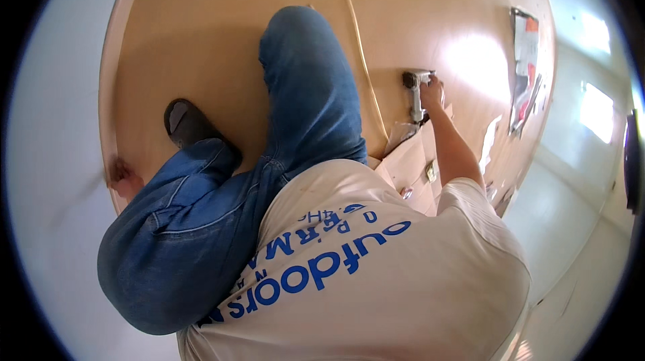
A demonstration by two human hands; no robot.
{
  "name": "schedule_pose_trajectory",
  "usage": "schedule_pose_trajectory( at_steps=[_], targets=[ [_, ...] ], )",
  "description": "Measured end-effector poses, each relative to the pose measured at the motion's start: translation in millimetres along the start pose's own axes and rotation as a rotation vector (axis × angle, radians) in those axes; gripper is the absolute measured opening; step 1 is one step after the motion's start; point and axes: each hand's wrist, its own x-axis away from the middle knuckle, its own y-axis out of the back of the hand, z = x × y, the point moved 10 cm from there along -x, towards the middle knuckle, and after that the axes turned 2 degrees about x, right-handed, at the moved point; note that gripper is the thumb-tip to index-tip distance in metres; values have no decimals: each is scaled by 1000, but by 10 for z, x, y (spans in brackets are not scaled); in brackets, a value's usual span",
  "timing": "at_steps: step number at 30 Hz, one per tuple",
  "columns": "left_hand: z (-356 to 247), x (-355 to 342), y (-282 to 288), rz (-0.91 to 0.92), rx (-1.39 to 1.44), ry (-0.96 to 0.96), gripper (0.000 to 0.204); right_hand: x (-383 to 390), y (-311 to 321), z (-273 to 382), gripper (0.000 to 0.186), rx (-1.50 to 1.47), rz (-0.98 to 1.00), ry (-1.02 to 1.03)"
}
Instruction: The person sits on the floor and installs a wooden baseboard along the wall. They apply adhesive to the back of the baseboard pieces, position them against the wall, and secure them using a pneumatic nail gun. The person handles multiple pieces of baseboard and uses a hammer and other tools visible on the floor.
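My right hand point(433, 93) is closed around one end of a silver-grey, pistol-shaped power tool point(416, 91). The tool lies on or just above the wood-coloured floor point(396, 32), beside the cardboard. My left hand point(125, 181) is down past my bent knee, at the raised wooden edging point(109, 92) along the left side. Its fingers are small, dark and partly blurred, so whether they grip anything does not show.
A pale hose or cord point(360, 45) runs along the floor to the right of my raised knee. Brown cardboard point(418, 159) with small items lies by my right side. Flat packaging point(525, 59) lies at the far right. My dark shoe point(191, 124) rests near the left edging.
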Motion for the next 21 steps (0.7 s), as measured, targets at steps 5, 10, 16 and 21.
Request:
schedule_pose_trajectory(
  at_steps=[5, 10, 16, 21],
  targets=[
    [-493, 153, 269, -52, 7, -19, 36, 493, -1080, -229, 79, -68, 64, -41],
    [165, 503, 80, -128, 306, 88, 37, -392, -1500, -1453, 72, 432, 301, 203],
    [-381, 742, 147, -318, 302, -155, 49, -430, -1488, 77, 30, -496, 374, 38],
    [-16, 674, 328, -431, 220, -123, 43, -1037, 119, 1954, 27, -358, 406, 431]
  ],
)
